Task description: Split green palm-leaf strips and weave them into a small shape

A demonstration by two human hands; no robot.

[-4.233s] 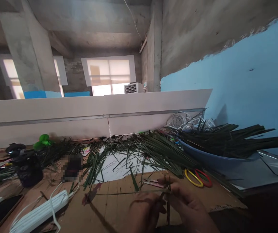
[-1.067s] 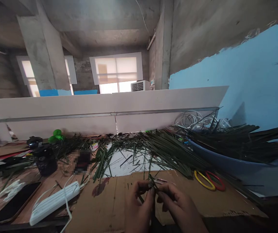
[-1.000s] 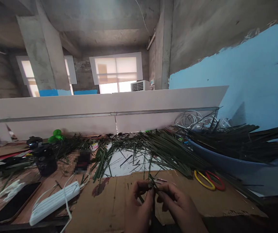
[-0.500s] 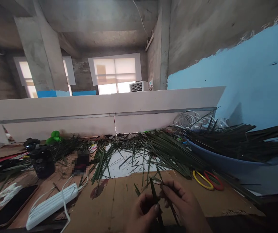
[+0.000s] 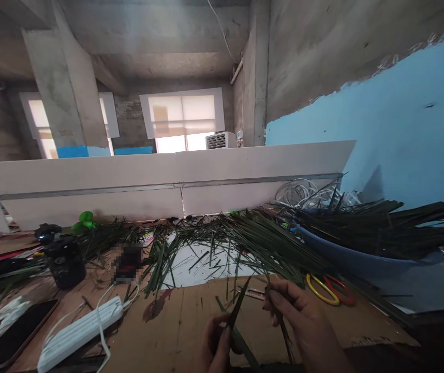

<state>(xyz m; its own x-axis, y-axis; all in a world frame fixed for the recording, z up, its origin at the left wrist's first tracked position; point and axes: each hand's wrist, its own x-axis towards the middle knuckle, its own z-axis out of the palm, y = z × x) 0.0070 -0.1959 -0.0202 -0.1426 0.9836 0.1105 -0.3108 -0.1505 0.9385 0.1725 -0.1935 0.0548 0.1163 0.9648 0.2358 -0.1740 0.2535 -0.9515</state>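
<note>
Single head view. The left hand [image 5: 218, 346] sits at the bottom edge, partly cut off, its fingers curled and clenched on a narrow dark-green leaf strip [image 5: 239, 306] that rises above the fingertips and runs down toward the frame edge. The right hand [image 5: 303, 325] is well apart, to the right, with thumb and fingertips pinching a second narrow dark-green leaf strip [image 5: 281, 320] that hangs below the fingers. Both strips are held in the air above a brown cardboard sheet [image 5: 183, 326]. Just beyond the right fingertips lies a small flat pink-and-metal tool [image 5: 253, 293], and further right of the fingers are yellow-and-red looped scissor handles [image 5: 323, 290]. Past the fingers, a loose heap of green leaf strips [image 5: 263, 243] spreads out, and beyond the right hand a blue plastic basin [image 5: 342, 257] holds long dark strips [image 5: 377, 228]. Left of the fingers are a white power strip [image 5: 80, 326] and a black cylindrical object [image 5: 64, 262]. Handling call: these strips look thin and flexible, so a tight pinch close to the working point gives the best control, with gentle tension and no sharp kinks.
</note>
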